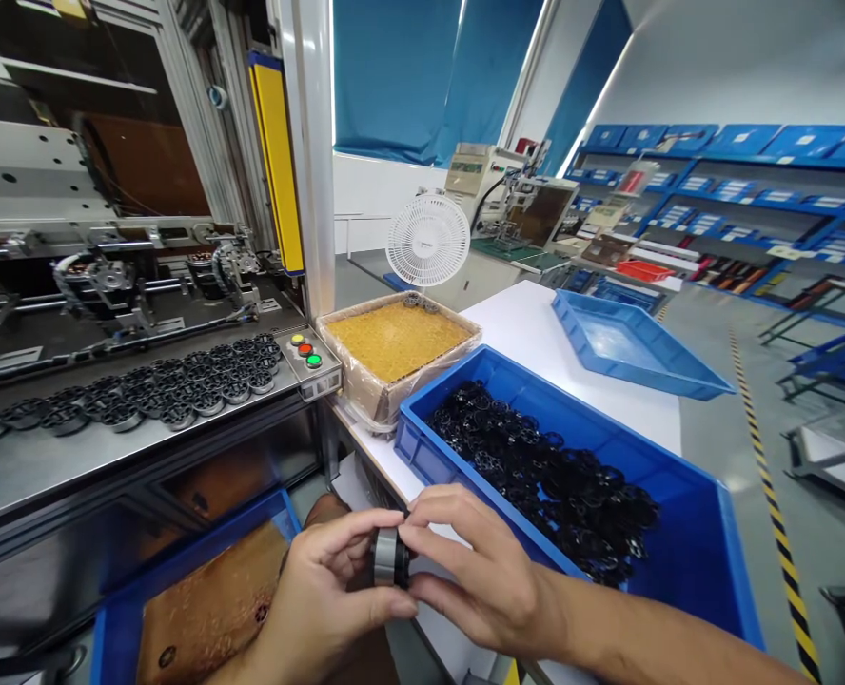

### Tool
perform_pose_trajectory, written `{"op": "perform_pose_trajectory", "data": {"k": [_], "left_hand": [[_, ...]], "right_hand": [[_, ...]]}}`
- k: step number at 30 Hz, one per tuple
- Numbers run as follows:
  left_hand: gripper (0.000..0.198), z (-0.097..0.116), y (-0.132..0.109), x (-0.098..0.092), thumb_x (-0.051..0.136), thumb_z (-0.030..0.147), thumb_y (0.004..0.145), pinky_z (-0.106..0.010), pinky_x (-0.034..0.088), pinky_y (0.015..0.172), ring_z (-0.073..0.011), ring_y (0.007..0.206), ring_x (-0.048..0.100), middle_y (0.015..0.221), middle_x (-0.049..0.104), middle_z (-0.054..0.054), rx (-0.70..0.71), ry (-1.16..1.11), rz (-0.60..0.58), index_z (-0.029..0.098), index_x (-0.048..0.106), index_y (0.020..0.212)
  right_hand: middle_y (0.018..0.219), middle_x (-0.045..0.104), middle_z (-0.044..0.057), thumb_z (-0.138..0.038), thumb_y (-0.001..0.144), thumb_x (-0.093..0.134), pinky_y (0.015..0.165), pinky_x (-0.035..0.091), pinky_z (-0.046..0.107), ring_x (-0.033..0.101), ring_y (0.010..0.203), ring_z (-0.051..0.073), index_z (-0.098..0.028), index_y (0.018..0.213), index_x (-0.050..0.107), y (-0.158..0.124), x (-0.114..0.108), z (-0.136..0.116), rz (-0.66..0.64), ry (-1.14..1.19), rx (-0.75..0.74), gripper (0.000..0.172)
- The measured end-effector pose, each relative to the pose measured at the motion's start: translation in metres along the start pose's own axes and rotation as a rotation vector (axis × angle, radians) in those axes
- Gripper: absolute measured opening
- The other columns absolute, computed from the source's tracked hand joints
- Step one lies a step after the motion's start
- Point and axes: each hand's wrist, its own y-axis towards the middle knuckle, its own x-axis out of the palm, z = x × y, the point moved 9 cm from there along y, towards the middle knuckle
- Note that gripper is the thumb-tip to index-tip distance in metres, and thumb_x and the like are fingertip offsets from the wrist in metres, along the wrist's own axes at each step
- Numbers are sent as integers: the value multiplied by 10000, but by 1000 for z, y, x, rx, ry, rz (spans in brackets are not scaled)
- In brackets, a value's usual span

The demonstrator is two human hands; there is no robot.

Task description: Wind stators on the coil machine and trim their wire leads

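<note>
In front of my body, both hands meet at one stator core (385, 557), a short grey metal ring with black plastic at its right side. My left hand (329, 576) grips it between thumb and fingers from the left. From the right, my right hand (476, 566) has its bent fingertips pressed on the black side. The fingers partly hide the part. Beyond my right hand, a deep blue bin (686, 504) contains a heap of thin black plastic rings (537, 476). On the metal bench to the left lie many similar grey and black stator cores (172, 385).
A plastic-lined carton (394, 392) with a yellowish sheet stands behind the bin. A button box (308, 357) sits on the bench corner below a yellow post (278, 162). Beneath the bench is a blue crate (119, 609). A white fan (428, 240) and shallow blue tray (629, 342) stand farther back.
</note>
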Motion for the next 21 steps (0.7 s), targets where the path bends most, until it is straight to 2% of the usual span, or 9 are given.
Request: {"op": "perform_pose_trajectory", "data": {"k": [4, 9, 12, 14, 16, 17, 19, 21], "left_hand": [[552, 0, -1, 6, 853, -40, 485, -170, 594, 711, -199, 823, 758, 880, 795, -14, -19, -25, -53, 245, 781, 952], [536, -11, -4, 5, 876, 44, 533, -222, 599, 785, -224, 904, 749, 952, 792, -26, -43, 31, -88, 252, 768, 1016], [515, -20, -8, 2, 814, 212, 706, -305, 570, 912, -252, 1065, 699, 1136, 747, -82, -65, 124, -96, 231, 687, 1205], [493, -15, -10, -7, 691, 318, 836, -339, 545, 961, -252, 1151, 654, 1280, 673, -110, -53, 230, -95, 230, 607, 1314], [451, 7, -9, -31, 594, 381, 895, -337, 548, 950, -240, 1147, 652, 1335, 629, -117, 11, 429, -39, 233, 599, 1321], [428, 26, -8, -52, 571, 401, 902, -336, 545, 952, -237, 1138, 655, 1330, 631, -113, 65, 577, 32, 230, 624, 1291], [395, 76, -12, -106, 573, 427, 889, -340, 499, 1018, -237, 1165, 638, 1275, 669, -96, 186, 940, 260, 221, 677, 1210], [414, 130, -25, -168, 628, 465, 831, -360, 484, 1040, -250, 1113, 670, 1196, 722, -74, 254, 1295, 549, 215, 706, 1151]], "right_hand": [[989, 642, 132, -222, 927, 575, 762, 569, 390, 604, 933, 218, -89, 1273, 516, -2, 2, -4, -34, -56, -58, 375], [972, 655, 136, -214, 939, 543, 740, 562, 367, 621, 917, 220, -58, 1229, 536, -6, 3, -7, -40, -103, -97, 329], [981, 664, 141, -199, 925, 567, 760, 565, 368, 618, 927, 223, -53, 1189, 565, -5, 5, -4, -56, -122, -80, 302], [1002, 668, 143, -212, 914, 599, 800, 565, 370, 623, 953, 225, -65, 1169, 593, -5, 6, -2, -77, -158, -71, 294], [1015, 674, 144, -225, 924, 595, 839, 562, 362, 635, 977, 223, -80, 1150, 624, -5, 7, 2, -96, -228, -49, 270], [1017, 679, 143, -228, 936, 575, 854, 560, 353, 642, 986, 220, -90, 1140, 640, -5, 6, 6, -102, -269, -34, 255], [1012, 695, 132, -227, 956, 539, 873, 558, 322, 661, 984, 207, -116, 1114, 670, -7, 4, 12, -91, -343, -23, 233], [1006, 709, 114, -234, 954, 539, 869, 562, 293, 681, 957, 200, -144, 1095, 691, -10, 2, 17, -50, -377, -58, 225]]}}
